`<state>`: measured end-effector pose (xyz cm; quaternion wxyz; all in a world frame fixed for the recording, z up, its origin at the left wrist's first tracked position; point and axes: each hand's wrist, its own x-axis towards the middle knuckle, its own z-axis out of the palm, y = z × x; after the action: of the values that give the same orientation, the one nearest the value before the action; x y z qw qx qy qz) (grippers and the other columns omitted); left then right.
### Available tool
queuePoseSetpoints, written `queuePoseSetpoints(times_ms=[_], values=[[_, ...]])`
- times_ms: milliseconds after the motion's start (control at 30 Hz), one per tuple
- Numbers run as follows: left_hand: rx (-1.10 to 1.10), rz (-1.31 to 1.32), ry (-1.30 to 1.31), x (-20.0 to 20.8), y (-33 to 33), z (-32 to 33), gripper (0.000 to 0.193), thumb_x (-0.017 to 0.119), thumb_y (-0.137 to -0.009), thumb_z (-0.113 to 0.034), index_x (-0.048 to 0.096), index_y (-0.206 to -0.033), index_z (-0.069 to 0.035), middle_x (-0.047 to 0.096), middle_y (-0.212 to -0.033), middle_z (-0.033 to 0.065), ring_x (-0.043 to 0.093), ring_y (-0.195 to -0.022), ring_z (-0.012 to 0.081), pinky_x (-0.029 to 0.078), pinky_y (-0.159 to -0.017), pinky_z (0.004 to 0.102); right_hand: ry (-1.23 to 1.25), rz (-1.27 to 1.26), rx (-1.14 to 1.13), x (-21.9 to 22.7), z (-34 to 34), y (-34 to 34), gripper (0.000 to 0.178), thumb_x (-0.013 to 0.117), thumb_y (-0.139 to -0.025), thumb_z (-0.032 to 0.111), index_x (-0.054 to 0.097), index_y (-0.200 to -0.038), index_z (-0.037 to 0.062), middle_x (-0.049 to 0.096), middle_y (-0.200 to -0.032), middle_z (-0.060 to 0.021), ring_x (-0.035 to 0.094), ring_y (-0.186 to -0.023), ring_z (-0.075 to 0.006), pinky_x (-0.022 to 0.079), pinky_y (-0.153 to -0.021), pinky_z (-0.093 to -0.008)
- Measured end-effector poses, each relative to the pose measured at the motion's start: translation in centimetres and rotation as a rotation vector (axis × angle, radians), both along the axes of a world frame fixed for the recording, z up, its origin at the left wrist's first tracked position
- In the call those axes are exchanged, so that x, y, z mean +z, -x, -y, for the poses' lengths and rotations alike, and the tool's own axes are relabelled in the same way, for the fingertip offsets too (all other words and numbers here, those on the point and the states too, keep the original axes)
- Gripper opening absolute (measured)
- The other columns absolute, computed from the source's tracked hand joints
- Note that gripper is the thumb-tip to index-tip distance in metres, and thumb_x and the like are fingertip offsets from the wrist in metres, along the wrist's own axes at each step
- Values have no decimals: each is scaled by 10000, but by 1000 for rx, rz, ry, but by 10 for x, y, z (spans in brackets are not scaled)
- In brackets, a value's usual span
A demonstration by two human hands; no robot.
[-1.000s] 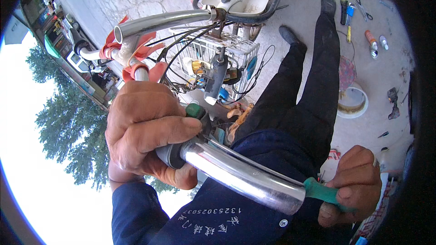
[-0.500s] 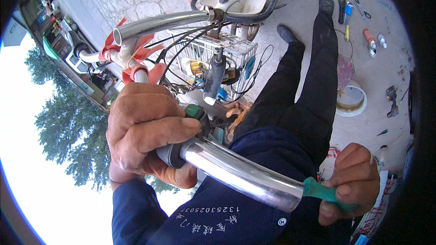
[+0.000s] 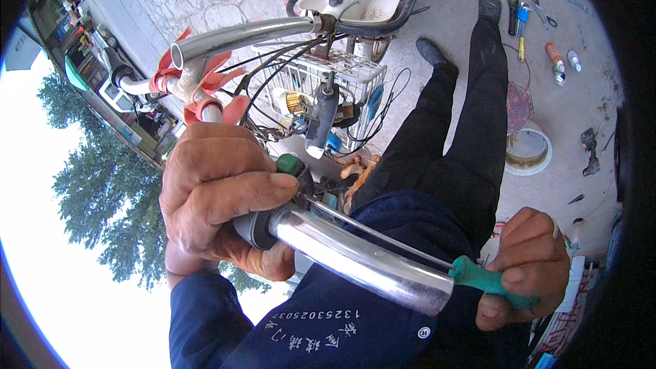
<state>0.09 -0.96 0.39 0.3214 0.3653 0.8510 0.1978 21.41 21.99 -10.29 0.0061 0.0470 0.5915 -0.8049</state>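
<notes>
- While the left hand (image 3: pixel 219 195) wraps its fingers tight around the dark grip end of a shiny metal bar (image 3: pixel 355 260), the right hand (image 3: pixel 526 270) is closed on the green handle of a screwdriver (image 3: pixel 478 280).
- The screwdriver's thin metal rod runs along the top of the bar, just beside it, and its tip goes in under the left thumb, near a small green button (image 3: pixel 288 163).
- Since a second ago, almost nothing has moved. Both hands sit in the same places and the rod points the same way. So the poking at the grip end looks like slow, careful work that is not done yet.
- The bar is in the middle of the view, close to the person's blue jacket (image 3: pixel 328 321).
- Behind the hands is a white wire basket (image 3: pixel 321 85) with black cables around it, and another silver bar (image 3: pixel 239 34) with red rags tied below it.
- Far off on the grey ground lie small tools (image 3: pixel 523 17) and a round white tub (image 3: pixel 529 154).
</notes>
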Motion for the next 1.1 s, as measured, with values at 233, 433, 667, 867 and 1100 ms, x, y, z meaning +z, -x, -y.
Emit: queuePoseSetpoints(times_ms=[233,433,667,867,1100], values=[[-19,-2,17,1,4,-2,431,828,-710,-455,696,-952,-124,570,-849,58,603,-770,222,545,-792,434,-136,-136,-74,3,10,5,312,683,-880,348,577,-1080,134,552,-813,-14,472,-662,-141,375,-542,-279],[-33,-46,16,-2,2,-2,393,812,-716,-413,699,-944,-114,571,-832,61,604,-758,224,543,-798,445,-102,265,-36,13,3,0,364,650,-884,398,590,-952,46,567,-672,-80,505,-539,-151,395,-532,-294],[-47,-86,-32,-5,0,1,363,796,-717,-374,698,-938,-102,571,-820,64,610,-725,226,528,-681,395,-150,-71,-10,4,-8,4,393,718,-812,364,580,-1009,52,548,-755,-84,502,-620,-179,381,-575,-289],[-75,-110,-98,-10,2,3,363,787,-719,-361,704,-937,-82,582,-812,76,610,-709,230,483,-595,352,-179,-7,-17,4,-3,1,461,718,-833,453,547,-1034,75,508,-849,-79,450,-665,-161,377,-563,-300],[-109,-102,-164,-12,6,9,420,805,-697,-374,708,-950,-53,590,-812,89,606,-705,243,483,-599,358,8,-45,-120,2,3,7,338,701,-830,307,544,-1074,135,514,-919,-87,439,-644,-150,380,-558,-290]])
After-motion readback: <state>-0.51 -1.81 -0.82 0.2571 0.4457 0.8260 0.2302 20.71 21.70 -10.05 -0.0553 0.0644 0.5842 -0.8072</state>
